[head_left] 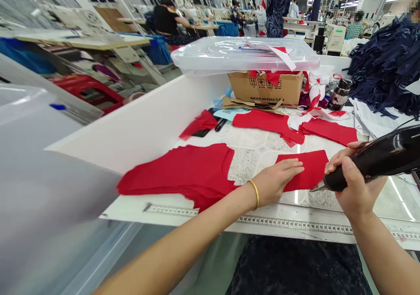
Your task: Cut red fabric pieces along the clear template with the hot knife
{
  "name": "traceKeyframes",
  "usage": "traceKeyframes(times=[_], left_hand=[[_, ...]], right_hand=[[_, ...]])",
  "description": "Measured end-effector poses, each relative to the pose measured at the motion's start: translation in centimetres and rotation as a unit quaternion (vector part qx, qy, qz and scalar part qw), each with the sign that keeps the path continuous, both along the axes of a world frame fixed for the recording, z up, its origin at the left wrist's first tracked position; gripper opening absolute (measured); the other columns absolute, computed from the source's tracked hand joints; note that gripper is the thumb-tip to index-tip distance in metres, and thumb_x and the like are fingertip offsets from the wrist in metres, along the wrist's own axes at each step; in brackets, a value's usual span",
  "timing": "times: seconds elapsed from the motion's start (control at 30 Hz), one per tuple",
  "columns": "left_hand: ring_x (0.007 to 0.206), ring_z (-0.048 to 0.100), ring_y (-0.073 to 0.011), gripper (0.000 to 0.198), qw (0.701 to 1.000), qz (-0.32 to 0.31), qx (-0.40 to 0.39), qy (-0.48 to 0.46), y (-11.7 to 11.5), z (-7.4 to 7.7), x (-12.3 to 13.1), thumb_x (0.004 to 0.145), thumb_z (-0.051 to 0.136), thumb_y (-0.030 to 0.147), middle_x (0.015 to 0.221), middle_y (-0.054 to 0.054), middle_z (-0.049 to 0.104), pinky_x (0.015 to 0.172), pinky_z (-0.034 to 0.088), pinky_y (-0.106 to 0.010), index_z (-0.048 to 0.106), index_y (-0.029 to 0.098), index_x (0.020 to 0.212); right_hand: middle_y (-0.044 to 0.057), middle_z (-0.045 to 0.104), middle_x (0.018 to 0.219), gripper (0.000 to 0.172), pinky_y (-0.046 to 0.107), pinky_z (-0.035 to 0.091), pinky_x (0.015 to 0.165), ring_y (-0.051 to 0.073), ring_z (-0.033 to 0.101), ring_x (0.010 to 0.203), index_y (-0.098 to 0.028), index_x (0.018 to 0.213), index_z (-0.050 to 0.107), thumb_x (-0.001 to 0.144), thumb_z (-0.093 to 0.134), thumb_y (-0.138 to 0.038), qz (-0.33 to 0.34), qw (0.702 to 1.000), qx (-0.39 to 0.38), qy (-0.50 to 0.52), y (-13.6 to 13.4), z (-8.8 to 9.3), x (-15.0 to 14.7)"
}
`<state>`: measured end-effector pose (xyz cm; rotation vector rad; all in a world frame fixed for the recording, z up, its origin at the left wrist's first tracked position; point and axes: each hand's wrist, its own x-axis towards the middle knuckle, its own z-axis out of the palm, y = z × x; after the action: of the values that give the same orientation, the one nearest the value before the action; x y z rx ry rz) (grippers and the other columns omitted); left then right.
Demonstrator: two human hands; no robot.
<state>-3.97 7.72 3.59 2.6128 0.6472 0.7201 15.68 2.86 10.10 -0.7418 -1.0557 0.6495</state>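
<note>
My left hand (277, 179) lies flat with fingers stretched out, pressing on a small red fabric piece (310, 168) over white lace (244, 163). My right hand (352, 181) is wrapped round a black hand-held tool (377, 157) whose metal tip touches the lower right edge of that red piece. A larger red fabric piece (183, 172) lies to the left on the white table (147, 124). A gold bangle (255, 193) sits on my left wrist.
More red pieces (330, 131) lie further back. A cardboard box (265, 87) holds a clear plastic lid (244, 54). Dark blue fabric (387, 65) is piled at right beside a dark bottle (339, 93). A measuring tape (295, 224) runs along the front edge. Other people work behind.
</note>
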Motion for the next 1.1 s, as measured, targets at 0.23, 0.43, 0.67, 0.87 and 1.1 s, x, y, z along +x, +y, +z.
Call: traceKeyframes(times=[0.23, 0.43, 0.67, 0.87, 1.1], left_hand=[[0.136, 0.057, -0.025, 0.035, 0.999, 0.048, 0.012, -0.009, 1.1, -1.1, -1.6, 0.106, 0.043, 0.022, 0.139, -0.014, 0.064, 0.114, 0.05, -0.048, 0.059, 0.019, 0.137], [0.135, 0.058, -0.0251, 0.034, 0.998, 0.05, 0.017, -0.018, 0.7, -1.9, -1.7, 0.106, 0.042, 0.02, 0.135, -0.014, 0.066, 0.113, 0.052, -0.048, 0.06, 0.017, 0.136], [0.131, 0.061, -0.0231, 0.036, 0.998, 0.047, 0.02, -0.024, 1.0, -1.8, -1.8, 0.105, 0.04, 0.014, 0.135, -0.014, 0.067, 0.112, 0.052, -0.047, 0.061, 0.018, 0.134], [0.135, 0.058, -0.0217, 0.038, 0.999, 0.034, 0.019, -0.015, 0.8, -0.8, -1.2, 0.103, 0.039, 0.009, 0.138, -0.013, 0.065, 0.111, 0.053, -0.044, 0.061, 0.018, 0.134], [0.144, 0.048, -0.0245, 0.051, 0.997, -0.034, 0.028, 0.063, 0.3, -1.1, 3.6, 0.089, 0.054, 0.001, 0.149, -0.013, 0.057, 0.119, 0.044, -0.044, 0.059, 0.016, 0.137]], right_hand=[[-0.007, 0.059, 0.064, 0.023, 0.03, 0.054, 0.058, 0.013, 0.062, 0.054, -0.024, 0.098, 0.058, 0.08, 0.072, -0.025, -0.009, 1.0, -0.01, -0.019, 0.8, -0.8, -3.2], [-0.007, 0.06, 0.063, 0.023, 0.029, 0.051, 0.053, 0.013, 0.058, 0.051, -0.023, 0.097, 0.059, 0.079, 0.071, -0.026, -0.007, 0.999, -0.027, -0.025, 1.2, -0.7, -2.6], [-0.007, 0.061, 0.061, 0.015, 0.028, 0.048, 0.047, 0.012, 0.056, 0.047, -0.023, 0.089, 0.06, 0.079, 0.072, -0.022, 0.003, 1.0, -0.025, -0.006, 1.0, -0.6, -2.8], [-0.007, 0.063, 0.062, 0.02, 0.028, 0.052, 0.052, 0.013, 0.059, 0.049, -0.023, 0.098, 0.06, 0.082, 0.073, -0.027, -0.006, 1.0, -0.015, -0.02, 0.6, 0.1, -0.3], [-0.006, 0.06, 0.061, 0.028, 0.03, 0.051, 0.051, 0.013, 0.058, 0.047, -0.024, 0.094, 0.06, 0.079, 0.078, -0.039, -0.071, 0.996, -0.036, -0.037, 0.6, 0.4, 2.7]])
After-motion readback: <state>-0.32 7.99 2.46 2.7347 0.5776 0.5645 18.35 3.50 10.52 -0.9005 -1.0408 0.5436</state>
